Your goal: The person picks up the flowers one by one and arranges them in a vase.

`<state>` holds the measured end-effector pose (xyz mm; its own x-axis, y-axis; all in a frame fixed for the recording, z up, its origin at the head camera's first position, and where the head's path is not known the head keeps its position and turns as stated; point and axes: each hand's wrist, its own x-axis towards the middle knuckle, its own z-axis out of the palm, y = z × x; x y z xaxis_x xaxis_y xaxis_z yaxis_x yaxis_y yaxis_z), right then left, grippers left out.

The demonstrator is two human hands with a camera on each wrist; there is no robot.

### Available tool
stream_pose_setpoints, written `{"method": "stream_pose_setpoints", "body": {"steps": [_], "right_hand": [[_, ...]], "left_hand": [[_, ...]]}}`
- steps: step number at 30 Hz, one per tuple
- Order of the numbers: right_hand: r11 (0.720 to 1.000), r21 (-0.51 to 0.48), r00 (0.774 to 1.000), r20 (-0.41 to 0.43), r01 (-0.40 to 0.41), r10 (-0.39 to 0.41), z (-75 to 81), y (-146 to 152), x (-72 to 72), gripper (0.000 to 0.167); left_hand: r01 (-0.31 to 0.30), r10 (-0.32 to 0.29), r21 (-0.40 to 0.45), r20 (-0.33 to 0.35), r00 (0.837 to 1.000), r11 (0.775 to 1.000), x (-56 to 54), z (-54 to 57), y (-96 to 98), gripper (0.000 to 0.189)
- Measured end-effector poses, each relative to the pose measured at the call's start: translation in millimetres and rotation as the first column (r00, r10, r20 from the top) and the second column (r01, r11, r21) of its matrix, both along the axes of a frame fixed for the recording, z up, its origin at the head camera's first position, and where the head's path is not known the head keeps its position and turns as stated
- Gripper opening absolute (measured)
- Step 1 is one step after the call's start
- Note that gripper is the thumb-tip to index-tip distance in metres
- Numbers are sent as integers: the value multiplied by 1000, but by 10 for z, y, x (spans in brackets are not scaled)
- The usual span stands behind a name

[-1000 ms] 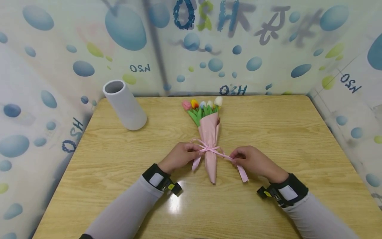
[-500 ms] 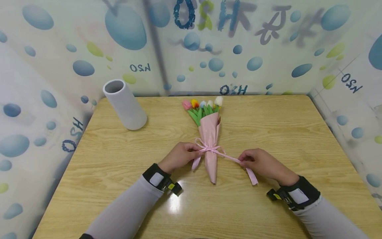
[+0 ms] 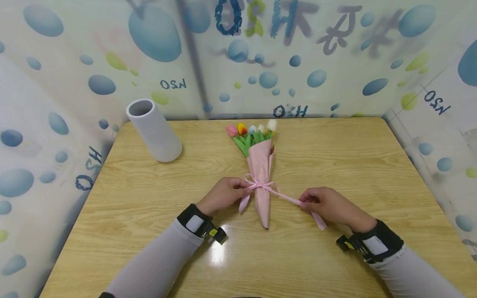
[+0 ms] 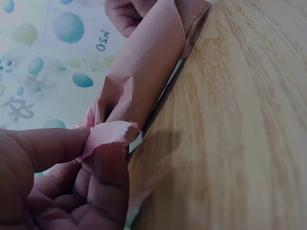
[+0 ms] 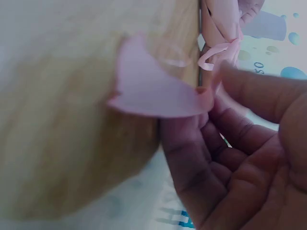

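A bouquet of tulips in pink wrapping paper (image 3: pixel 261 161) lies on the table, its flower heads (image 3: pixel 251 129) pointing to the back. Round its narrow part runs a pink ribbon (image 3: pixel 281 195), tied in a bow at the front. My left hand (image 3: pixel 225 193) pinches the ribbon just left of the knot; in the left wrist view the ribbon end (image 4: pixel 112 133) sits between thumb and forefinger. Farther right, my right hand (image 3: pixel 328 206) pinches the other ribbon tail, which runs straight from the knot. The loose end (image 5: pixel 153 88) hangs past its fingers in the right wrist view.
A tall white vase (image 3: pixel 154 131) stands at the back left of the wooden table (image 3: pixel 354 157). Behind the table's far edge is a patterned curtain (image 3: pixel 290 66) with blue and green spots, which also lines both sides.
My right hand has moved to the right and slightly nearer, drawing its ribbon tail out longer and straighter. The left loop of the bow has become smaller. My left hand has stayed in place.
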<state>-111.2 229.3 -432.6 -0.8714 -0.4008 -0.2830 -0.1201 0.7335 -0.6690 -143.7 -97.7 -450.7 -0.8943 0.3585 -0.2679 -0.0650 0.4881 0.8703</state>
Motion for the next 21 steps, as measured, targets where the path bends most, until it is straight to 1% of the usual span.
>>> {"method": "stream_pose_setpoints", "body": {"steps": [3,6,11,16,18,21], "right_hand": [[1000,7,999,-53,-11,11,41,-33,-13,15],[1000,-12,993,-119,-27,25,96,-96,-29,19],[996,-43,982,-178,-73,65,164,-298,-79,23],[992,4,963,-243,-123,120,184,-507,-151,20],[991,25,958,-254,-133,135,191,-563,-171,17],[988,30,956,-251,-150,153,197,-628,-198,12]], "left_hand": [[1,-1,-10,-4,1000,1000,1,3,4,15],[3,-3,-13,-6,1000,1000,4,0,8,15],[5,-5,1,-5,1000,1000,14,-1,-1,15],[11,-11,15,-14,1000,1000,16,2,-1,15],[15,-15,17,-23,1000,1000,14,-1,1,16],[20,-19,13,-35,999,1000,9,-9,2,15]]}}
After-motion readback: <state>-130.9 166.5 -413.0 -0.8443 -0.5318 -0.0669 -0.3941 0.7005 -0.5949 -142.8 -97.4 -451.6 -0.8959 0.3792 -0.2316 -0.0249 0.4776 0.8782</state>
